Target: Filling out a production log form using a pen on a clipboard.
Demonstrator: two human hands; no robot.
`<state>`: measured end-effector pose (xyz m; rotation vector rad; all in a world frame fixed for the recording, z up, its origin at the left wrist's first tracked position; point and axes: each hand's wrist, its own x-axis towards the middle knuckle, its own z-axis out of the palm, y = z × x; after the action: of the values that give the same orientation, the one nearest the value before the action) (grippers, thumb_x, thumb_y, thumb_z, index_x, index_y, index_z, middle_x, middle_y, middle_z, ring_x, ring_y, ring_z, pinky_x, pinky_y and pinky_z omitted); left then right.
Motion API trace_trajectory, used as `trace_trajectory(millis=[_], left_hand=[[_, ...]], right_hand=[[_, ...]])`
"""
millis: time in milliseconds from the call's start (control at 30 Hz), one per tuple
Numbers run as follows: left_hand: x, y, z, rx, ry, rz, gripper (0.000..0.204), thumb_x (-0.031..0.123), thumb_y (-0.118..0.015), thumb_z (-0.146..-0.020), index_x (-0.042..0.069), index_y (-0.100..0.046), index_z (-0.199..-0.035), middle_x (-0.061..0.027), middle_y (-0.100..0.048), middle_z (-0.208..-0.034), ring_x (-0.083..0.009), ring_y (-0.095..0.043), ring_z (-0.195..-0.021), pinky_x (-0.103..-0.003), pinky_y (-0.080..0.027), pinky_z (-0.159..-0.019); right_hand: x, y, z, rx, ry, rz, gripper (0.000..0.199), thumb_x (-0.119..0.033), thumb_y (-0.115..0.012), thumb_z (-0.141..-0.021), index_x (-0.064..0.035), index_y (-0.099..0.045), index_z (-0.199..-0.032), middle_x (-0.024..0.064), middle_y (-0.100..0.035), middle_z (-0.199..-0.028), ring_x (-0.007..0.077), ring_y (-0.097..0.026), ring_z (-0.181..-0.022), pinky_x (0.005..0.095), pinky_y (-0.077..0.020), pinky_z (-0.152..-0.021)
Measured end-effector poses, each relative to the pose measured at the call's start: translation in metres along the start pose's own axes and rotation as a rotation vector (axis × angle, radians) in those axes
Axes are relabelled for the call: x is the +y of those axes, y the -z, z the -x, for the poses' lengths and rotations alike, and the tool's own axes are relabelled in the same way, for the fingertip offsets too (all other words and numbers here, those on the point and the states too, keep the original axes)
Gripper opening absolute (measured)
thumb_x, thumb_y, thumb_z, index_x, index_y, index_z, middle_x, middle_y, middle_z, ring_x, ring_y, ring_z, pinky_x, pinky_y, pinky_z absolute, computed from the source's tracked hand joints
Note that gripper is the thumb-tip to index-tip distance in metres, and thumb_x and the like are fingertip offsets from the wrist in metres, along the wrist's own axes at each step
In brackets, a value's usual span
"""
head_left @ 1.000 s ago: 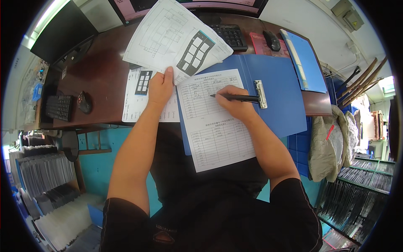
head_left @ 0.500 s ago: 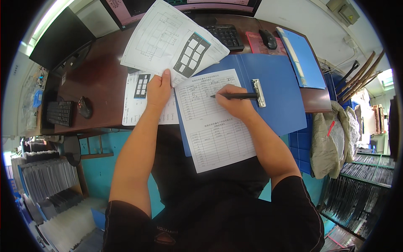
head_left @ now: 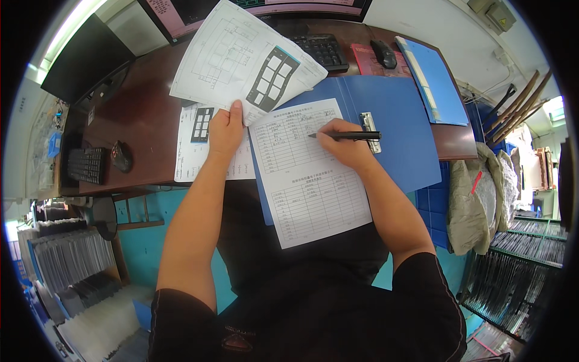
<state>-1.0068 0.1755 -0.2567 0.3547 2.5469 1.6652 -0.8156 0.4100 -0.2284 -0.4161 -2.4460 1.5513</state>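
Observation:
My left hand (head_left: 227,128) pinches a sheaf of drawing sheets (head_left: 220,57) by its lower edge, thumb on top, raised at a tilt above the desk. On the top sheet are line diagrams and a dark panel with white squares. My right hand (head_left: 344,143) grips a black pen (head_left: 356,136), its tip at the upper table of a printed form (head_left: 319,208). Some rows there carry handwriting; the lower table looks blank. Under the form lies an open blue clipboard folder (head_left: 404,120) with a metal clip (head_left: 370,131). Another printed sheet (head_left: 187,154) rests partly beneath my left hand.
A keyboard (head_left: 318,51), a mouse (head_left: 383,54) on a red booklet, and a second blue folder (head_left: 431,81) lie along the back of the desk. Another keyboard (head_left: 87,164) and mouse (head_left: 121,155) are at the left. Monitors (head_left: 87,57) stand behind. Racks of sheets flank the desk below.
My right hand has shifted slightly to the right and up on the form, and the pen has turned a little. The sheaf in my left hand has moved very slightly left.

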Motion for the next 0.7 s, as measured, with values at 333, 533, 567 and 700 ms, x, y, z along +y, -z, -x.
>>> trace_trajectory(millis=[333, 533, 567, 700], left_hand=[[-0.0035, -0.0008, -0.0010, -0.001, -0.041, -0.020, 0.059, 0.046, -0.054, -0.102, -0.004, -0.064, -0.072, -0.0142, -0.066, -0.066, -0.0218, -0.062, -0.062, -0.035, -0.049, -0.064], [-0.0015, 0.0003, 0.0005, -0.007, -0.039, -0.014, 0.059, 0.046, -0.054, -0.102, -0.004, -0.065, -0.074, -0.0141, -0.067, -0.067, -0.0215, -0.062, -0.063, -0.035, -0.049, -0.064], [-0.0011, 0.0009, 0.0016, -0.013, -0.035, -0.019, 0.058, 0.046, -0.054, -0.102, -0.005, -0.065, -0.075, -0.0138, -0.067, -0.067, -0.0214, -0.062, -0.063, -0.034, -0.049, -0.064], [0.0010, 0.0002, 0.0003, -0.002, -0.005, -0.013, 0.058, 0.046, -0.054, -0.102, -0.004, -0.065, -0.075, -0.0129, -0.066, -0.067, -0.0205, -0.062, -0.063, -0.034, -0.049, -0.064]], right_hand=[[-0.0023, -0.0006, 0.0003, -0.001, -0.008, -0.005, 0.018, -0.017, -0.075, -0.085, -0.0008, -0.072, -0.092, 0.0067, -0.072, -0.081, 0.0104, -0.063, -0.070, 0.0266, -0.0512, -0.063], [0.0005, -0.0013, -0.0004, 0.025, 0.003, -0.020, 0.017, -0.017, -0.075, -0.085, -0.0010, -0.072, -0.090, 0.0057, -0.071, -0.078, 0.0092, -0.062, -0.068, 0.0264, -0.0503, -0.061], [0.0008, -0.0016, -0.0001, 0.010, 0.015, -0.018, 0.016, -0.017, -0.074, -0.085, -0.0009, -0.072, -0.090, 0.0055, -0.071, -0.077, 0.0092, -0.062, -0.067, 0.0263, -0.0501, -0.061], [0.0009, -0.0009, -0.0003, 0.040, -0.002, -0.028, 0.017, -0.017, -0.074, -0.084, -0.0009, -0.072, -0.089, 0.0053, -0.071, -0.077, 0.0092, -0.061, -0.067, 0.0264, -0.0499, -0.061]])
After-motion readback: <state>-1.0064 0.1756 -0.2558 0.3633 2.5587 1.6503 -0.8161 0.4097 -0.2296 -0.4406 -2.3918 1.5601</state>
